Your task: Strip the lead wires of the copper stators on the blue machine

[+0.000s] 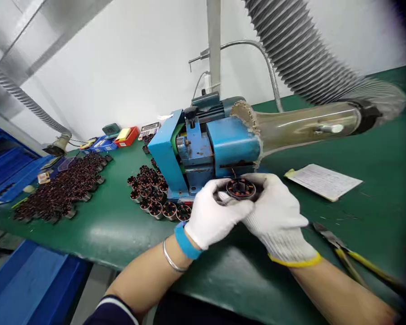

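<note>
Between my two gloved hands sits a round motor stator [241,188], its ring of copper windings facing up and a short wire sticking up at its back edge. My left hand [216,212] closes on its left side, the thumb reaching across the front. From the right, my right hand [277,210] wraps it in a white knit glove with a yellow cuff. Right behind the hands stands a blue motor-driven machine [237,144] with a slot low in its housing. Upright stators of the same kind [156,195] cluster left of the machine.
A large heap of stators [64,185] covers the left of the green bench [122,239]. Yellow-handled pliers [338,246] and a written sheet [325,181] lie at right. A clear duct [304,126] runs from the machine into a grey hose. Small bins [126,136] stand by the wall.
</note>
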`<action>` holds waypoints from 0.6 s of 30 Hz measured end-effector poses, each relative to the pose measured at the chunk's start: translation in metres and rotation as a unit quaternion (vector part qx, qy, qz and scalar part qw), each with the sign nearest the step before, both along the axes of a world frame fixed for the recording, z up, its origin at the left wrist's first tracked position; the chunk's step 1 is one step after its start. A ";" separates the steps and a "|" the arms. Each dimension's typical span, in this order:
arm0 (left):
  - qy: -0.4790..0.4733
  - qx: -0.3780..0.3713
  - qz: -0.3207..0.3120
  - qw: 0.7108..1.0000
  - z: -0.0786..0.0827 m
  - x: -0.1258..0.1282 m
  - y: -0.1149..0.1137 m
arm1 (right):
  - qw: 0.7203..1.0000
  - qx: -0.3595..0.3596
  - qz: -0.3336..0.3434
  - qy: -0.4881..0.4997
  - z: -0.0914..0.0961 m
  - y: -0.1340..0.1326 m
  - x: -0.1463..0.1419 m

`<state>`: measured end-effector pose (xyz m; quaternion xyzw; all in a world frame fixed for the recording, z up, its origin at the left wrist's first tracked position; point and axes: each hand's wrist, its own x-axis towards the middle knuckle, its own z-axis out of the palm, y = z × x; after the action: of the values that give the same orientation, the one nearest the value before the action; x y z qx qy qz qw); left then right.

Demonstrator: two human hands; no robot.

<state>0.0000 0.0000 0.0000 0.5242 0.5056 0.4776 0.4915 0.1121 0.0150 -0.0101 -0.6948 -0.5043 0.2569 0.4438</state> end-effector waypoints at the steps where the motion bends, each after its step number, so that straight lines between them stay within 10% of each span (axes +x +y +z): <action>1: 0.007 0.009 0.006 1.000 0.003 0.000 0.005 | 1.000 -0.002 -0.005 0.001 0.003 0.002 -0.001; 18: -0.007 0.073 0.077 0.994 0.015 0.014 0.018 | 0.982 0.170 0.022 -0.082 -0.003 0.012 0.002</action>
<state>0.0142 0.0179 0.0148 0.5150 0.5050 0.5530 0.4171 0.1141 0.0266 -0.0128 -0.6166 -0.5904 0.1198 0.5069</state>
